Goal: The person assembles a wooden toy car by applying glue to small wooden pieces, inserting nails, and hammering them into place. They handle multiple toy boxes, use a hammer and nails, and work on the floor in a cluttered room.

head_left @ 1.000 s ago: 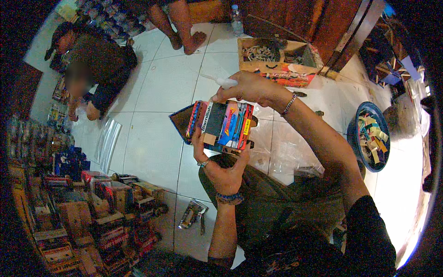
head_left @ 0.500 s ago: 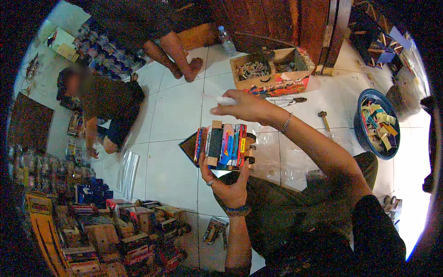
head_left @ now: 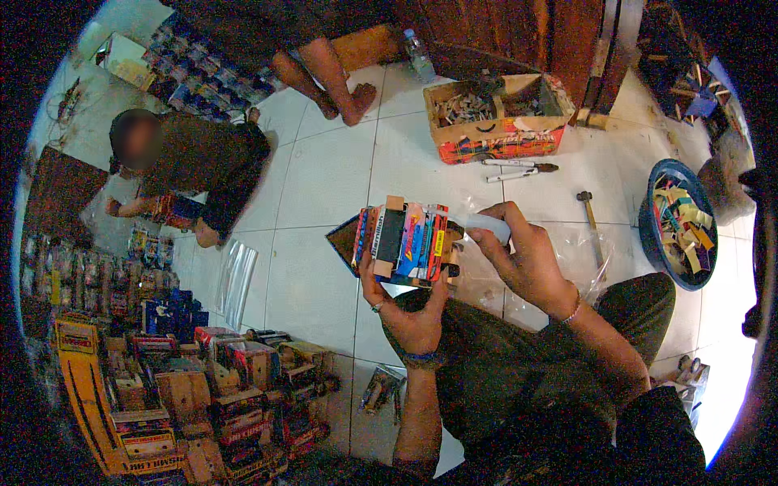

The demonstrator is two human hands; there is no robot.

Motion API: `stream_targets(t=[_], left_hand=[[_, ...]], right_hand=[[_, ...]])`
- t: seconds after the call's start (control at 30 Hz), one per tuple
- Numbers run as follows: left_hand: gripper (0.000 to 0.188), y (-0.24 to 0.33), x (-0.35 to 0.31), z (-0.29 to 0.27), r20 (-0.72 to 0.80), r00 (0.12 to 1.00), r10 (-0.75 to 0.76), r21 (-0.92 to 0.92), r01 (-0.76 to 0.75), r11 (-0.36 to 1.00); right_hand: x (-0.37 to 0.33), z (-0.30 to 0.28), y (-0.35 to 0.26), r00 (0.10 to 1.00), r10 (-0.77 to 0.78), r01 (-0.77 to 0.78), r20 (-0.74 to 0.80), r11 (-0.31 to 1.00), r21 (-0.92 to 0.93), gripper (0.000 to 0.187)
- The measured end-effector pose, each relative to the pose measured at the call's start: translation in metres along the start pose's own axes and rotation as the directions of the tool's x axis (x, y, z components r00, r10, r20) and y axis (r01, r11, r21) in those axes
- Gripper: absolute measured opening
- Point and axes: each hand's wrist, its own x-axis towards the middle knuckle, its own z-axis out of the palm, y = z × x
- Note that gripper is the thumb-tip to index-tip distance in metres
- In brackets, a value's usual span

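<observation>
- From a distance, I am following a toy truck (head_left: pixel 416 245) that is hanging above the white-tiled floor (head_left: pixel 320 182), near the centre of the head view, held in midair by the left grip (head_left: pixel 413 321).
- I am judging the truck light enough for one hand, stiff throughout and probably wooden; nothing on the body is visibly bending under the fingers.
- Its printed faces are looking smooth, so I am expecting some slip there; its wheels (head_left: pixel 457 232) and thin projecting edges are likely posing the greater risk of breakage.
- I am favouring a hold across the solid body, low on the near end, where the left grip is grasping it: thumb by the wheel side, fingers along the opposite side.
- The right grip (head_left: pixel 528 257) is grasping a pale squeeze bottle (head_left: pixel 491 228), its narrow nozzle (head_left: pixel 461 219) pointing at the truck's wheel side; whether the two are touching, I am not able to tell.
- The truck is showing bright blue, red and yellow printing, with a black band (head_left: pixel 392 235) crossing it beside a white lettered strip (head_left: pixel 378 236).
- Bare, pale wood (head_left: pixel 395 202) is showing at both ends of that band, and a brown, blue-edged wedge (head_left: pixel 342 245) is jutting out at left.
</observation>
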Motion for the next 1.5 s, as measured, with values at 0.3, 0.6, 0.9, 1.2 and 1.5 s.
stream_targets(t=[0.3, 0.6, 0.9, 1.2, 1.5], left_hand=[[0.099, -0.004, -0.002, 0.0, -0.019, 1.0, 0.009, -0.006, -0.009, 1.0], [0.098, -0.007, -0.002, -0.001, -0.025, 1.0, -0.01, 0.042, 0.011, 0.999], [0.097, -0.007, -0.001, 0.0, -0.026, 1.0, 0.009, 0.023, -0.009, 1.0], [0.095, -0.007, -0.002, 0.001, -0.024, 1.0, 0.009, 0.025, -0.009, 1.0], [0.096, -0.008, -0.002, 0.001, -0.018, 1.0, 0.023, 0.01, -0.023, 1.0]], right_hand=[[-0.004, 0.011, 0.006, 1.0, -0.017, 0.017, -0.011, 1.0, -0.006, 0.027], [-0.002, 0.013, 0.009, 1.0, -0.006, 0.007, -0.028, 0.999, 0.041, 0.025], [0.0, 0.016, 0.004, 0.998, 0.024, -0.021, -0.064, 0.999, 0.048, 0.022], [0.0, 0.015, 0.004, 0.997, 0.05, -0.047, -0.054, 0.997, 0.055, 0.021], [0.002, 0.014, 0.003, 0.996, 0.05, -0.045, -0.068, 0.996, 0.073, 0.022]])
